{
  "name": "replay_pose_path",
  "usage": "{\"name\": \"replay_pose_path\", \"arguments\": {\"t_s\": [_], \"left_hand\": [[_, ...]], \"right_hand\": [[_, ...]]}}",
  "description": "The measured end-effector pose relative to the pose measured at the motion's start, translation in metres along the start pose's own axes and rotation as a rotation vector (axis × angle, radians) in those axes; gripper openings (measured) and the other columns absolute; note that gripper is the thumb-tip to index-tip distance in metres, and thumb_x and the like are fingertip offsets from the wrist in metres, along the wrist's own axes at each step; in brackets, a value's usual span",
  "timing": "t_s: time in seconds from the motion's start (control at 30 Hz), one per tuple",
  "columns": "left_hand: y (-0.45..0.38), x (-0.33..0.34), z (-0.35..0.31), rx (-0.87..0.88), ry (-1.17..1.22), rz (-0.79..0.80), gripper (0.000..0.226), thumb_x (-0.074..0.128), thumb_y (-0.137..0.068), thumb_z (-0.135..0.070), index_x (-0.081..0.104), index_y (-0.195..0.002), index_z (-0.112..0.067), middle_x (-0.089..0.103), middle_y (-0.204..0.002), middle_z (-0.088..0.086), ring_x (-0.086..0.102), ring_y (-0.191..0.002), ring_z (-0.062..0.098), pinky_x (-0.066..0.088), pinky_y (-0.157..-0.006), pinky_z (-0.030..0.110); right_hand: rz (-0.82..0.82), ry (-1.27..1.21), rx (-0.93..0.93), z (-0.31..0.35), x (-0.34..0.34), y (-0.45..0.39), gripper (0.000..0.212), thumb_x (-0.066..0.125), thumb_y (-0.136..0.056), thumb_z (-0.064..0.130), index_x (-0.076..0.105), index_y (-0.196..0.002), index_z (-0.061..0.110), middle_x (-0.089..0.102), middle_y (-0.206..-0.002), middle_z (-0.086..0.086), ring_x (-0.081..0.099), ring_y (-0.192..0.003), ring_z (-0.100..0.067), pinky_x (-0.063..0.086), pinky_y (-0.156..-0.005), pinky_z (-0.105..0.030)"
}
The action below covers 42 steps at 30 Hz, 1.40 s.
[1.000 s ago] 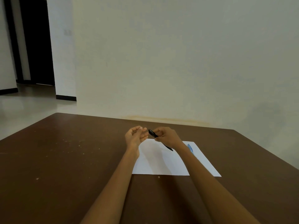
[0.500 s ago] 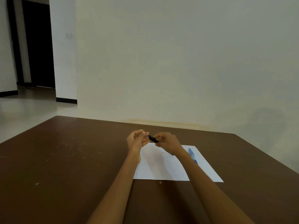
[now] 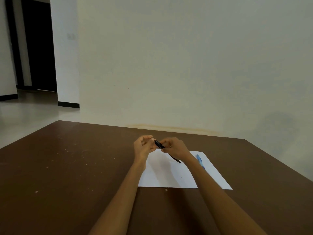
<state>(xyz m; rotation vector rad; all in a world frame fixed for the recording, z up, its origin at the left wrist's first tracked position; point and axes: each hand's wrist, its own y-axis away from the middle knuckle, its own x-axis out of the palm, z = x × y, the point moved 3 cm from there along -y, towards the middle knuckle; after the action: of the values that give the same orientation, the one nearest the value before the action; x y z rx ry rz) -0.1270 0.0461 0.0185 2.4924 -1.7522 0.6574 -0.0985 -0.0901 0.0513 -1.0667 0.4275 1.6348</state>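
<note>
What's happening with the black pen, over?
Right hand grips black pen above white paper. Left hand at pen's top end, grip unclear. Blue pen lies on paper, apart.

A dark brown rectangular wood-look table (image 3: 67, 184) is stretching out in front of me, its far edge running close along the foot of a pale wall (image 3: 186, 65). A white sheet of paper (image 3: 169, 177) is lying flat on the tabletop, right of the middle and turned slightly askew. Small pale specks (image 3: 72, 152) are dotting the left half of the surface, and one pale crumb (image 3: 166, 189) is sitting on the brown top just beside the sheet's near edge.
</note>
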Motion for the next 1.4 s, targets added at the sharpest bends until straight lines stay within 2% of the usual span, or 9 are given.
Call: {"name": "replay_pose_path", "arguments": {"t_s": [0.23,0.4,0.7,0.9,1.03,1.1,1.17,1.27,1.4], "left_hand": [[0.0,-0.001,0.001,0.002,-0.011,-0.001,0.013,0.057,-0.092,-0.011,0.062,-0.098,-0.001,0.069,-0.092,0.018,0.069,-0.079,0.03,0.058,-0.072,0.035],[-0.001,-0.003,0.003,-0.002,-0.02,0.028,0.011,0.056,-0.093,-0.011,0.066,-0.094,-0.008,0.071,-0.087,0.012,0.071,-0.069,0.017,0.059,-0.066,0.028],[-0.003,0.002,0.009,-0.032,-0.037,0.084,0.014,0.059,-0.091,-0.019,0.068,-0.1,-0.013,0.072,-0.082,0.0,0.07,-0.069,0.007,0.056,-0.064,0.024],[-0.001,0.01,0.011,-0.058,-0.078,0.18,0.017,0.061,-0.09,-0.02,0.068,-0.101,-0.009,0.07,-0.082,0.001,0.067,-0.078,0.012,0.054,-0.066,0.024],[-0.003,0.016,0.01,-0.122,0.06,0.159,0.014,0.057,-0.092,-0.017,0.066,-0.09,-0.007,0.069,-0.084,0.008,0.066,-0.076,0.02,0.055,-0.061,0.024],[-0.007,0.021,0.01,-0.154,0.125,0.142,0.012,0.056,-0.093,-0.015,0.063,-0.093,-0.006,0.069,-0.086,0.01,0.067,-0.072,0.022,0.057,-0.063,0.028],[-0.01,0.026,0.01,-0.163,0.188,0.13,0.01,0.056,-0.093,-0.015,0.061,-0.093,-0.006,0.069,-0.085,0.01,0.068,-0.064,0.021,0.059,-0.066,0.035],[-0.015,0.034,0.01,-0.142,0.22,0.139,0.011,0.057,-0.093,-0.016,0.059,-0.09,-0.006,0.069,-0.083,0.01,0.068,-0.058,0.022,0.058,-0.067,0.039],[-0.017,0.042,0.011,-0.108,0.18,0.187,0.011,0.057,-0.093,-0.016,0.06,-0.092,-0.005,0.069,-0.084,0.01,0.068,-0.059,0.022,0.059,-0.061,0.035]], "right_hand": [[0.029,-0.056,0.0,0.006,-0.002,-0.002,0.024,0.066,-0.082,0.014,0.071,-0.104,0.022,0.072,-0.103,0.002,0.062,-0.095,-0.012,0.051,-0.087,-0.032],[0.057,-0.21,0.028,0.009,-0.003,0.002,0.023,0.065,-0.083,0.009,0.071,-0.104,0.017,0.07,-0.092,0.001,0.062,-0.077,-0.005,0.047,-0.068,-0.017],[0.057,-0.307,0.054,0.007,-0.008,0.007,0.023,0.064,-0.086,0.008,0.071,-0.106,0.014,0.07,-0.094,-0.002,0.063,-0.081,-0.011,0.048,-0.074,-0.021],[0.067,-0.404,0.082,0.003,-0.017,0.008,0.019,0.066,-0.087,0.017,0.073,-0.102,0.008,0.069,-0.074,0.003,0.06,-0.06,0.001,0.045,-0.057,-0.011],[-0.094,-0.551,0.183,-0.024,-0.033,0.008,0.021,0.061,-0.09,0.014,0.071,-0.097,-0.003,0.068,-0.08,-0.008,0.062,-0.068,-0.012,0.056,-0.072,-0.021],[-0.256,-0.434,0.267,-0.043,-0.037,0.005,0.019,0.057,-0.088,0.004,0.07,-0.092,-0.009,0.067,-0.077,-0.013,0.059,-0.062,-0.012,0.055,-0.065,-0.02],[-0.313,-0.17,0.327,-0.056,-0.035,0.001,0.021,0.051,-0.083,-0.003,0.068,-0.088,-0.013,0.069,-0.085,-0.024,0.063,-0.069,-0.02,0.053,-0.068,-0.028],[-0.255,0.108,0.348,-0.065,-0.022,-0.004,0.024,0.049,-0.085,-0.003,0.071,-0.092,-0.005,0.072,-0.102,-0.016,0.067,-0.097,-0.03,0.053,-0.08,-0.033],[-0.171,0.286,0.364,-0.066,-0.011,-0.011,0.014,0.058,-0.088,0.008,0.065,-0.092,-0.003,0.068,-0.096,-0.017,0.065,-0.094,-0.033,0.049,-0.073,-0.033]]}}
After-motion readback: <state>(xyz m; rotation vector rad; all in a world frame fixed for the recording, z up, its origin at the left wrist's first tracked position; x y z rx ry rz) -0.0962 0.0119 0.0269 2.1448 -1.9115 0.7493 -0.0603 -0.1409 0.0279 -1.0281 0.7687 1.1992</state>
